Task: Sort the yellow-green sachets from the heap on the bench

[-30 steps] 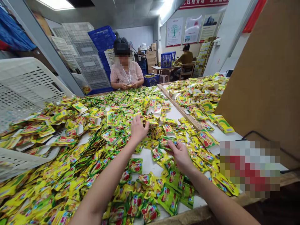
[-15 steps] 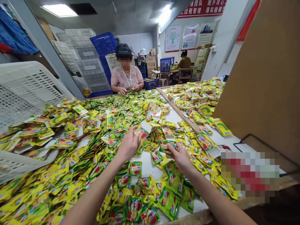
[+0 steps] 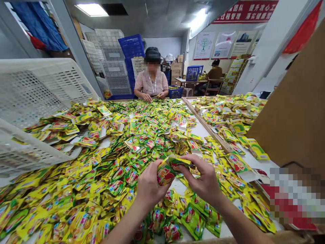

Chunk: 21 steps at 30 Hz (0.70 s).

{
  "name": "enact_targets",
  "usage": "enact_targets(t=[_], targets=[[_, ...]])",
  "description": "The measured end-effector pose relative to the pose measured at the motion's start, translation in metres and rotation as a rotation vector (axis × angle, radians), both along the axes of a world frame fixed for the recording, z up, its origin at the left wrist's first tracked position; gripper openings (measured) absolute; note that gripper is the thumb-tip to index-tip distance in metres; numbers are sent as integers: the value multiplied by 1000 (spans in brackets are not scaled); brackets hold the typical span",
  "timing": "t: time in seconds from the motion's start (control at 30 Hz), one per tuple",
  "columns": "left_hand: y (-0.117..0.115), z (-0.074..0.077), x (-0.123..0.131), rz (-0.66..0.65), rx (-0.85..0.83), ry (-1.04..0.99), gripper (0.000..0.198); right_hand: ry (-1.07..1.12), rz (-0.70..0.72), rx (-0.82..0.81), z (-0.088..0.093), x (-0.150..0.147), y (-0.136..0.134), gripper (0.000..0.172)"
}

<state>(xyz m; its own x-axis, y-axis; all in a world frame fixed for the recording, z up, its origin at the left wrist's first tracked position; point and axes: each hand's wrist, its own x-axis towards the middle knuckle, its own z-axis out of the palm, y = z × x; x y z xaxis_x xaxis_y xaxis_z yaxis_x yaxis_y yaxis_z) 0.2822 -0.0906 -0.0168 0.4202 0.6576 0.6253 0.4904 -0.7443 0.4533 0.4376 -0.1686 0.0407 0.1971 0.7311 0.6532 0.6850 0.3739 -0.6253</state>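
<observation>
Single head view, near edge of worktable (image 3: 200, 129), facing forward and down; left hand (image 3: 150, 183), right hand (image 3: 205, 181) close, co-worker (image 3: 151, 84) far.

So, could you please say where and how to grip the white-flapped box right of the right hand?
I'd pinch the box by its long sides, near the end away from its white flap, from above: it lies printed face up with the flap toward the near right, so that should leave the flap free.

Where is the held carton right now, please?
Below centre in the head view, the carton is in the left hand, beside the packet in the right hand.
</observation>
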Motion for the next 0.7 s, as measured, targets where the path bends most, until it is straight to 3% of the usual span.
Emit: enact_targets(t=[0.13,0.27,0.4,0.47,0.6,0.7], targets=[[5,-2,-8,-16,89,124,40,-39,69,-215,2,11,4,15],[11,-2,-11,-112,152,346,39,52,142,-394,-11,11,11,14],[12,-4,-11,-133,38,268,42,471,-2,-272,-33,0,18,26],[8,-5,-9,-149,-56,181,43,540,-67,-212,-41,-5,19,28],[1,-6,-5,-182,-199,97,46,351,-151,-125,-45,-9,14,21],[0,-9,-4,-151,-184,86,44,167,-132,-135,-43,-9,9,16]])
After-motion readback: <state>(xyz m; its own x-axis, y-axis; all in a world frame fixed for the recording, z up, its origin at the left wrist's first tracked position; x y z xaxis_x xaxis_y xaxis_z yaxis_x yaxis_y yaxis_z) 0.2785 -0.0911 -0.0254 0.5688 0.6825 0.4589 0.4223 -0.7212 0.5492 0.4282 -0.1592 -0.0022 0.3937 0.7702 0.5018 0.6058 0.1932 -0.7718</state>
